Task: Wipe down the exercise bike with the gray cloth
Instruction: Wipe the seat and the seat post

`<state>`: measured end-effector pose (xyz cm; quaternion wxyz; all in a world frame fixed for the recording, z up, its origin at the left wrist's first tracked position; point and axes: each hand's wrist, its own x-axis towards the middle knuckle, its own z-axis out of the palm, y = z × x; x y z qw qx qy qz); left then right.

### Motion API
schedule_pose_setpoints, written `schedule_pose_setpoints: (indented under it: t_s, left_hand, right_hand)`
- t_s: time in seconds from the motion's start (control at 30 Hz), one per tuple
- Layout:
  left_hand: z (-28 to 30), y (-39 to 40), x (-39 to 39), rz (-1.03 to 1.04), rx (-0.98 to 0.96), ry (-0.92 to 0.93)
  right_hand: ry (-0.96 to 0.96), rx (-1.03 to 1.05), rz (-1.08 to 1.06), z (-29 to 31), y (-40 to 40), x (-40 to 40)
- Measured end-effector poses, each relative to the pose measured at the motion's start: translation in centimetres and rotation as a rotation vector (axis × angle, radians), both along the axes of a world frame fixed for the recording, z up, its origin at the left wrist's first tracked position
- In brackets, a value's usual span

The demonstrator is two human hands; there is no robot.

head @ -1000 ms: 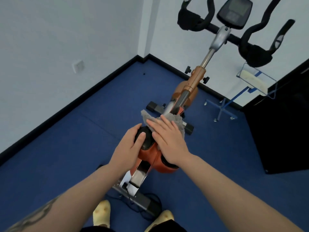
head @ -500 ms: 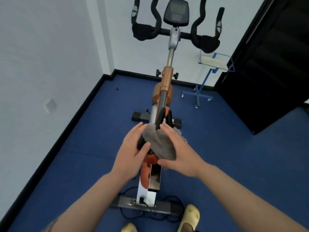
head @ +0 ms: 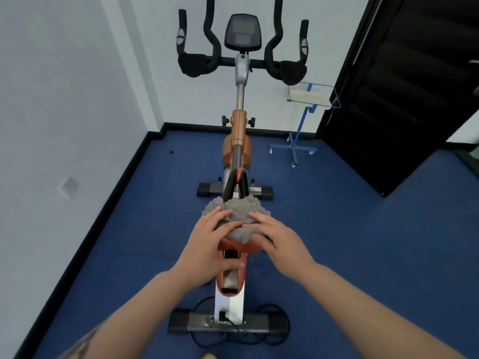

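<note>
We are pressing the gray cloth (head: 237, 216) onto the bike (head: 238, 141) seat — left hand (head: 207, 244) and right hand (head: 274, 239) both spread on it; the frame is running straight ahead.

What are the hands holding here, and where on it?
Both hands, left and right, press the gray cloth on its near edge, on the bike seat.
</note>
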<state>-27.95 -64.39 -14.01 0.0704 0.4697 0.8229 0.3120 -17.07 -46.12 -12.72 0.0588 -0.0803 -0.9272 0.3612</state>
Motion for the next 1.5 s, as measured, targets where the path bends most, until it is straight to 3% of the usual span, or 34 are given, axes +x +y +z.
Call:
schedule_pose_setpoints:
  t_s: [0.27, 0.43, 0.6, 0.77, 1.0, 1.13, 1.2, 1.27, 1.4, 1.5]
  left_hand:
    - [4.6, 5.1, 5.4, 0.116, 0.227, -0.418]
    - [7.1, 8.7, 9.0, 0.127, 0.384, -0.575]
    - [7.5, 11.0, 12.2, 0.046, 0.433, -0.770]
    - [6.9, 13.5, 15.1, 0.118, 0.318, -0.870]
    - [6.6, 14.3, 17.1, 0.169, 0.289, -0.703]
    - [6.8, 14.1, 15.7, 0.156, 0.104, -0.433]
    - [7.0, 14.4, 14.8, 0.204, 0.090, -0.399]
    - [7.3, 14.8, 14.6, 0.261, 0.122, -0.447]
    - [7.1, 15.9, 15.7, 0.324, 0.264, -0.684]
    - [6.1, 15.6, 16.0, 0.293, 0.345, -0.957]
  right_hand:
    - [0.086, -0.165, -0.023, 4.7, 4.8, 4.3]
    - [0.136, -0.304, -0.029, 7.3, 8.4, 7.7]
    - [0.125, -0.366, 0.032, 8.0, 11.5, 10.3]
    - [0.115, -0.306, 0.124, 8.4, 14.6, 11.9]
    - [0.003, -0.248, 0.143, 9.0, 17.1, 13.8]
    - [-0.054, -0.101, -0.002, 8.4, 16.8, 14.3]
    - [-0.057, -0.102, -0.139, 8.2, 15.7, 14.4]
    - [-0.024, -0.274, -0.289, 7.8, 13.9, 14.3]
    - [0.011, -0.822, -0.489, 7.5, 10.3, 13.7]
    - [0.002, -0.984, -0.515, 6.7, 8.6, 13.6]
